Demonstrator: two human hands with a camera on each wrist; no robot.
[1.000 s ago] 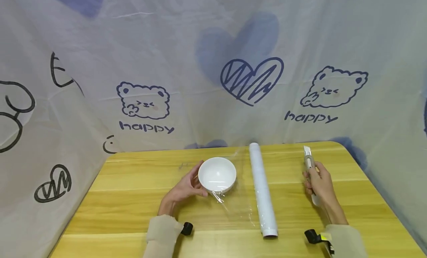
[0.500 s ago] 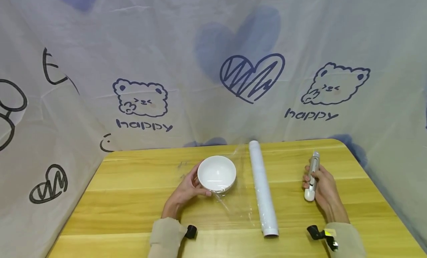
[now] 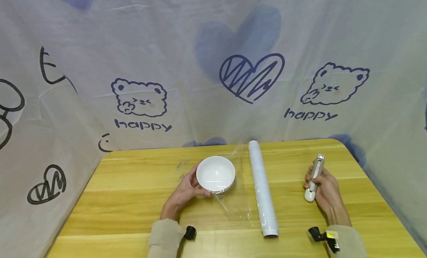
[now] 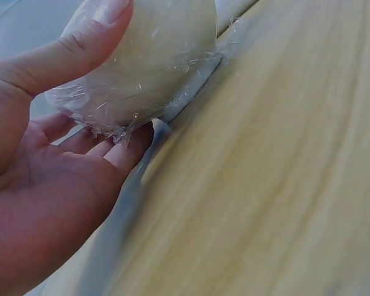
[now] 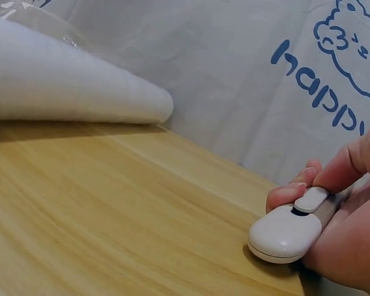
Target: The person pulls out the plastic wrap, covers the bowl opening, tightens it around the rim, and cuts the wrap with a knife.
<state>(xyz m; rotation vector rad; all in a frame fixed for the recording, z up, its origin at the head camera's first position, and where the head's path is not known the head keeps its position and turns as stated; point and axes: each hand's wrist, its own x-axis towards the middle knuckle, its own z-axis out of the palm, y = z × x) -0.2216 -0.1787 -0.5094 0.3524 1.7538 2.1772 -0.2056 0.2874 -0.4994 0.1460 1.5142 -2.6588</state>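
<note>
A white bowl (image 3: 216, 174) sits left of the middle of the table, clear plastic wrap bunched round its side. My left hand (image 3: 185, 193) holds it from the left; the left wrist view shows the thumb on the film-covered bowl (image 4: 154, 68) and the fingers under it. Over on the right, my right hand (image 3: 327, 191) grips a grey and white utility knife (image 3: 315, 178), tip pointing away from me. In the right wrist view, the thumb rests by the white slider (image 5: 311, 199) of the knife. Little or no blade shows beyond its tip.
Between the hands lies a long white roll of plastic wrap (image 3: 262, 191), running front to back. A loose transparent sheet (image 3: 239, 204) spreads from the bowl towards it. Behind the wooden table (image 3: 126, 198) hangs a printed cloth (image 3: 200, 113).
The utility knife's long exposed blade has drawn back into the handle, and its butt end has come into sight over the right palm. The left hand still holds the bowl in place.
</note>
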